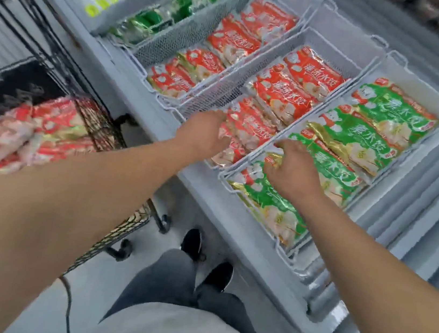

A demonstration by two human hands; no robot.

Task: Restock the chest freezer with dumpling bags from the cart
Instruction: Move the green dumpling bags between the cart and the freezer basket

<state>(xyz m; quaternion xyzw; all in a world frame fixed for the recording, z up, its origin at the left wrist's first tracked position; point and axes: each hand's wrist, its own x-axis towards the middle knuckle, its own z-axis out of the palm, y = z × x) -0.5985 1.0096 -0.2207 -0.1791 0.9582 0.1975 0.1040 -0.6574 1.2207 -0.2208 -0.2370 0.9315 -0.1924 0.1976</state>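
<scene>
**Both hands down in the freezer baskets**

The open chest freezer [143,99] runs from 10 o'clock to 4 o'clock across the view, its white wire baskets [309,38] set side by side. Toward 11 o'clock lie green packs [178,8], blurred. At 12 and 1 o'clock two baskets hold red dumpling bags [288,91] in overlapping rows. At 2 to 3 o'clock a basket holds green dumpling bags [358,135], also overlapping. The black wire cart [97,121] stands at 9 o'clock, just beside the freezer wall, with a pile of red bags [28,136] in it. Below, at 6 o'clock, grey floor, dark trousers and black shoes [217,276].

Both bare forearms reach forward. The left hand [203,133] is palm down at the near end of the middle basket, fingers curled onto a red bag there. The right hand [291,168] rests palm down on the green bags, fingers bent over a bag's edge; whether it truly grips cannot be told.
</scene>
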